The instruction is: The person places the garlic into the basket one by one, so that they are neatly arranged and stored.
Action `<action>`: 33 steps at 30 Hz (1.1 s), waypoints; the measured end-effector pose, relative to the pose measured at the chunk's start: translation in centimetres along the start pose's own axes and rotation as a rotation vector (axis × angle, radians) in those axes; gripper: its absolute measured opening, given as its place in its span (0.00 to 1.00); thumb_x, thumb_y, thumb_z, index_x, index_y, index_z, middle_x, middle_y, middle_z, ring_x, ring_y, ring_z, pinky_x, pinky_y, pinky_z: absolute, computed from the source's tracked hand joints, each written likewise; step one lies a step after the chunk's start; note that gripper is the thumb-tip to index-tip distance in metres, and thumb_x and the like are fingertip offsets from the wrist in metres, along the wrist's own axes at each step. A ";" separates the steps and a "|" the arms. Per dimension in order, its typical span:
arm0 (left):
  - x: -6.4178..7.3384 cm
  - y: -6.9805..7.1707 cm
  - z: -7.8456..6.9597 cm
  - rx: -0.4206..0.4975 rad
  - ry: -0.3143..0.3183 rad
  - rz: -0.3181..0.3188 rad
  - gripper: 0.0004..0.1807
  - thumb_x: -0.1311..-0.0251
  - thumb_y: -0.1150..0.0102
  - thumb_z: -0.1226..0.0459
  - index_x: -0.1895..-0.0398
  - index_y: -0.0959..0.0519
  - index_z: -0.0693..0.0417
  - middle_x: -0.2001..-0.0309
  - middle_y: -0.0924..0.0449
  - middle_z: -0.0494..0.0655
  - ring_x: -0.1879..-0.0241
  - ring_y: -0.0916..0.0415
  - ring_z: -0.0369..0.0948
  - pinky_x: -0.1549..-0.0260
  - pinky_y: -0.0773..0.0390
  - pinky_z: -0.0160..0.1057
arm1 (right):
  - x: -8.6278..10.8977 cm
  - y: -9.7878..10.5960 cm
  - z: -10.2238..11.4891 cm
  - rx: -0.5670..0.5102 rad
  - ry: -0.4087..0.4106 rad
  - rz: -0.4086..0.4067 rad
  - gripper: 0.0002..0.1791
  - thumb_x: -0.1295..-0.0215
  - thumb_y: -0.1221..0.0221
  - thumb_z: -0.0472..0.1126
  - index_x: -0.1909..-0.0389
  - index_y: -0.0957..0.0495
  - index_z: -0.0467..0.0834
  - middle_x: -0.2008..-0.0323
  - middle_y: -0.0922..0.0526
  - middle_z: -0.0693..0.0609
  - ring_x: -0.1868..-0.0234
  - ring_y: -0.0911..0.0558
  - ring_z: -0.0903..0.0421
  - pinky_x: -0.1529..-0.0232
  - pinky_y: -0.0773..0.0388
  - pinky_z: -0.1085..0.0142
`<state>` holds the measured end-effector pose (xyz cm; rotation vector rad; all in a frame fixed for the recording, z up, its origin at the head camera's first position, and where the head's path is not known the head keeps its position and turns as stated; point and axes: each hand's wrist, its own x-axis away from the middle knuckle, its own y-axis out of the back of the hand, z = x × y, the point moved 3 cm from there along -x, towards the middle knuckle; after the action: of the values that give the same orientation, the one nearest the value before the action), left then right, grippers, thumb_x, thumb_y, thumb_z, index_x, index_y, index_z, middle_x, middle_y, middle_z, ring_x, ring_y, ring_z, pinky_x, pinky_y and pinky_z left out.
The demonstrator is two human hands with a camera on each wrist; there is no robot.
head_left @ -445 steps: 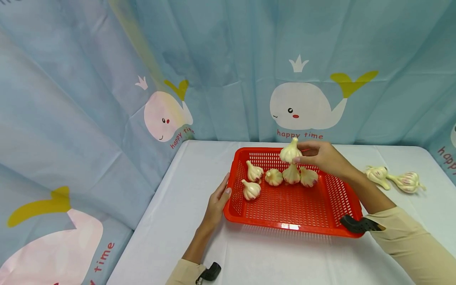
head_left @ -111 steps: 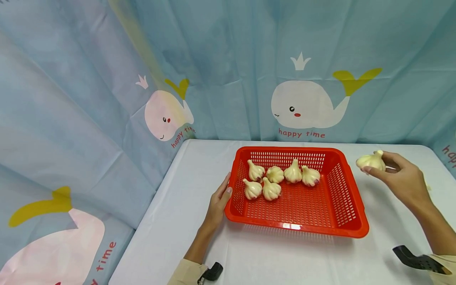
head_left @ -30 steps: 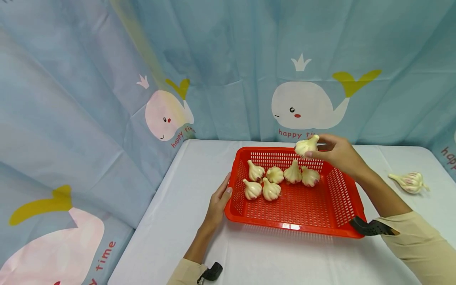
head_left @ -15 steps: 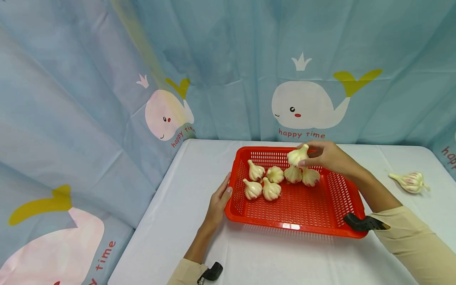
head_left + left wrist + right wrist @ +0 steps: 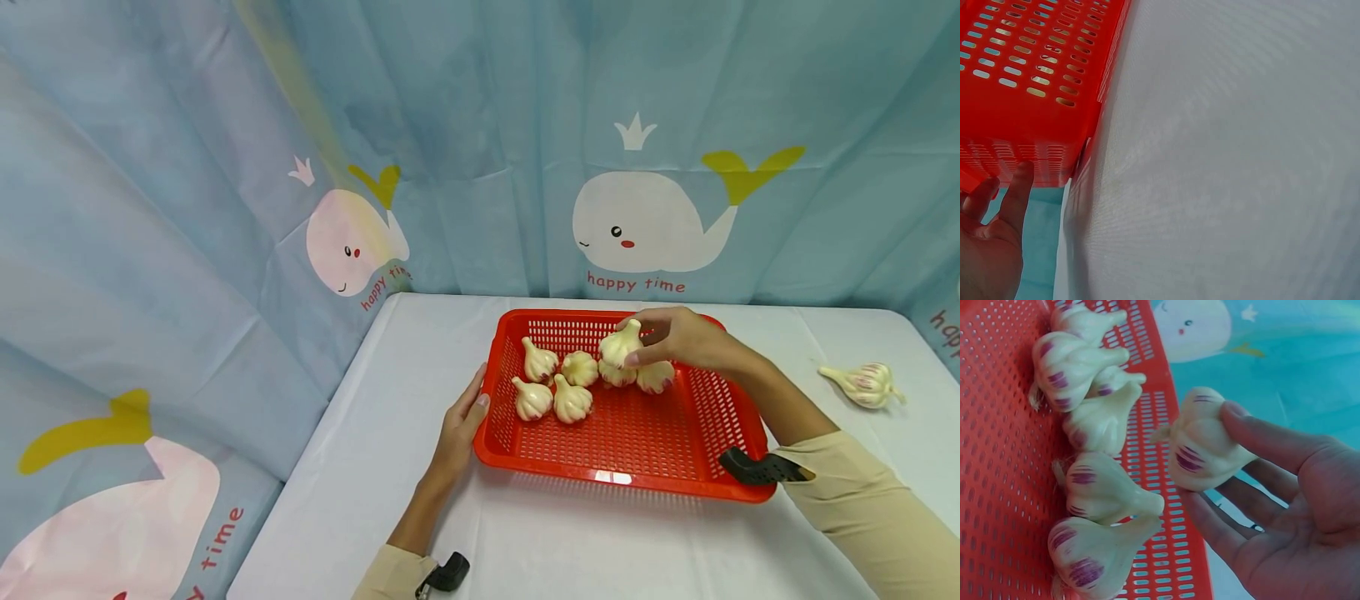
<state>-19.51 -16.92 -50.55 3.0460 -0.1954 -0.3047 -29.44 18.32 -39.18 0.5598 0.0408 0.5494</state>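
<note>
My right hand (image 5: 686,337) pinches a garlic bulb (image 5: 620,343) between thumb and fingers, low over the back of a red plastic basket (image 5: 615,477). In the right wrist view this held garlic bulb (image 5: 1200,444) shows purple streaks and sits apart from the row in the basket. Several garlic bulbs (image 5: 573,400) lie in the left and back part of the basket; the held one partly covers one of them. My left hand (image 5: 455,429) rests against the basket's left side. In the left wrist view, straight fingers (image 5: 1017,197) touch the basket's outer wall.
One garlic bulb (image 5: 866,385) lies on the white tablecloth (image 5: 600,546) to the right of the basket. A blue curtain (image 5: 480,108) with whale prints hangs behind the table and along its left side.
Since the oldest frame, another bulb has joined those in the basket and one has left the table. Lately my right hand has carried its garlic bulb left and down. My left hand stays put.
</note>
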 end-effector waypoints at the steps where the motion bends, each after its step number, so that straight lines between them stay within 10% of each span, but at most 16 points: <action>1: 0.0 0.0 0.0 0.001 0.000 0.000 0.31 0.16 0.55 0.52 0.15 0.43 0.37 0.17 0.43 0.33 0.18 0.46 0.35 0.26 0.37 0.33 | 0.0 0.0 0.0 0.013 -0.001 0.005 0.26 0.38 0.24 0.49 0.41 0.17 0.45 0.50 0.11 0.47 0.45 0.14 0.45 0.44 0.15 0.56; 8: 0.1 0.0 0.0 -0.001 0.003 0.001 0.32 0.16 0.55 0.52 0.14 0.44 0.41 0.17 0.43 0.33 0.18 0.46 0.36 0.27 0.34 0.34 | 0.1 -0.6 0.2 0.006 0.002 0.084 0.31 0.35 0.26 0.44 0.33 0.20 0.41 0.48 0.12 0.45 0.42 0.16 0.44 0.45 0.15 0.57; 19: 0.1 0.0 0.1 -0.001 -0.005 0.004 0.31 0.16 0.55 0.53 0.14 0.43 0.39 0.17 0.43 0.35 0.19 0.44 0.39 0.28 0.33 0.35 | -0.6 -2.0 -0.4 -0.050 0.009 0.264 0.25 0.32 0.30 0.39 0.36 0.21 0.41 0.75 0.19 0.42 0.79 0.24 0.45 0.75 0.21 0.62; 27: 0.1 0.1 0.1 0.006 -0.006 0.002 0.30 0.16 0.55 0.53 0.15 0.42 0.36 0.17 0.43 0.35 0.18 0.45 0.39 0.27 0.34 0.34 | -1.1 -2.7 -1.3 0.003 -0.002 0.299 0.28 0.36 0.27 0.38 0.35 0.19 0.40 0.68 0.17 0.45 0.75 0.25 0.51 0.74 0.23 0.65; 33: 0.0 0.1 0.1 0.006 -0.004 0.000 0.30 0.16 0.55 0.53 0.15 0.42 0.34 0.17 0.43 0.34 0.19 0.44 0.38 0.27 0.34 0.33 | -1.3 -3.0 -1.7 0.089 0.016 0.314 0.26 0.38 0.25 0.43 0.39 0.16 0.45 0.41 0.16 0.43 0.44 0.15 0.40 0.61 0.14 0.57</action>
<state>-19.53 -17.00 -50.63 3.0519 -0.1974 -0.3102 -29.39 16.36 -42.30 0.6532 -0.0081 0.8611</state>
